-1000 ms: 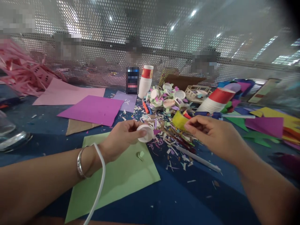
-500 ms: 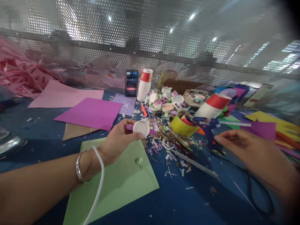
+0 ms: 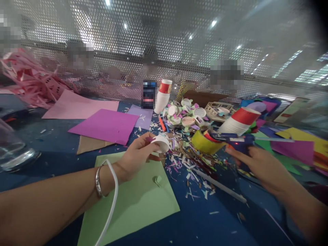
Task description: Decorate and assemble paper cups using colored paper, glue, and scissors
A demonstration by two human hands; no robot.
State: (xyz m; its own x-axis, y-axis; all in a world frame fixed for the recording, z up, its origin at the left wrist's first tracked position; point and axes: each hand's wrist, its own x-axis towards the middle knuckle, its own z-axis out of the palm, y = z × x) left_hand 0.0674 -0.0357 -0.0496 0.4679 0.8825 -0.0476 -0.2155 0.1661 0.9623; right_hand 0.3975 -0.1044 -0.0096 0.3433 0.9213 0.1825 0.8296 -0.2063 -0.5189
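My left hand [image 3: 138,154] pinches a small white paper-cup bottom [image 3: 162,143] with a bit of purple paper, held above the light green sheet [image 3: 133,201]. A silver bangle and a white cord cross that wrist. My right hand [image 3: 258,165] is wrapped around the handle of a blue hot glue gun [image 3: 234,139], whose nozzle points left toward a yellow tape roll [image 3: 203,142]. A white glue stick [image 3: 220,186] lies on the blue table between my hands.
A heap of paper scraps and cut cup bottoms [image 3: 188,114] lies behind my hands. Stacked red-and-white paper cups [image 3: 237,119] lie on their side; another stack [image 3: 162,95] stands upright. Purple [image 3: 105,124] and pink paper sheets lie left, coloured sheets [image 3: 294,145] right, a perforated screen behind.
My right hand let go of the small piece near the tape roll, swung right and closed on the glue gun. My left hand kept the white cup bottom, lifting it slightly.
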